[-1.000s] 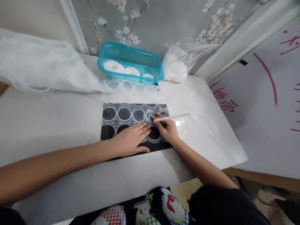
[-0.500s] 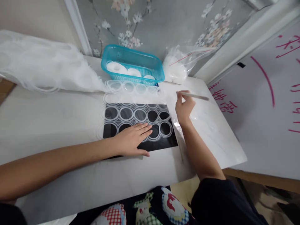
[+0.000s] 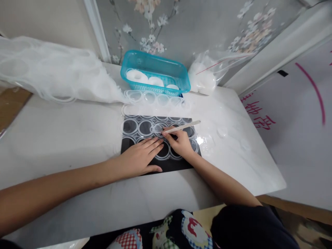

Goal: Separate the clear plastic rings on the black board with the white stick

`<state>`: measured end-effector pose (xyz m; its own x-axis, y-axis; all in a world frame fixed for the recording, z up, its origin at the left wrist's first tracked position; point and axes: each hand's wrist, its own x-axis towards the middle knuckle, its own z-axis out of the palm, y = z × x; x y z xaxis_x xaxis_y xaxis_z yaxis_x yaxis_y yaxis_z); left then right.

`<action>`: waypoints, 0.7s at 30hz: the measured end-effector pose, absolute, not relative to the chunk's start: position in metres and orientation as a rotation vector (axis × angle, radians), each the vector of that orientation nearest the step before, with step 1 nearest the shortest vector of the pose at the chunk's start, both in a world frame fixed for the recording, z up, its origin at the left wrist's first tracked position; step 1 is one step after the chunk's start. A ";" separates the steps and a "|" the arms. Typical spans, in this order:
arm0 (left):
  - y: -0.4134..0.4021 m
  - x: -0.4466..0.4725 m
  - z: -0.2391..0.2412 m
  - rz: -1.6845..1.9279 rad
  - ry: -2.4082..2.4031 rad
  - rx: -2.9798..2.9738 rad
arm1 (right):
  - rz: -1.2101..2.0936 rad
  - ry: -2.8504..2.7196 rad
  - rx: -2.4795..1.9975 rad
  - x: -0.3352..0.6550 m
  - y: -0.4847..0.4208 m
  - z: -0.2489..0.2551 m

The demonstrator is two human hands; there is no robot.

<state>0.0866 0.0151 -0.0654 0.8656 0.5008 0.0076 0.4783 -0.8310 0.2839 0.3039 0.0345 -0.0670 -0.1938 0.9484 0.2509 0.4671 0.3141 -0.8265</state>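
Observation:
My left hand lies flat, fingers stretched out, on a clear plastic sheet with rows of oval outlines. Under that sheet is a black board. My right hand pinches a thin pale stick, which slants up to the right. The right fingertips are down on the sheet, just beyond the left fingers. At them a clear oval piece shows, partly lifted or loose; I cannot tell which. The stick's lower end is hidden by the fingers.
A blue plastic basket with white rings or discs stands at the back. Beside it is a clear bag with white contents. The long sheet continues left in a bunched heap. A whiteboard stands at the right, past the table edge.
My right hand has come left from beside the board onto the sheet, still with the stick. A clear oval now shows at its fingertips. My left hand stays flat; the view has shifted slightly.

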 end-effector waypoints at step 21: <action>0.018 0.086 -0.073 0.280 0.700 2.768 | 0.700 -1.886 -1.262 0.302 0.030 -0.062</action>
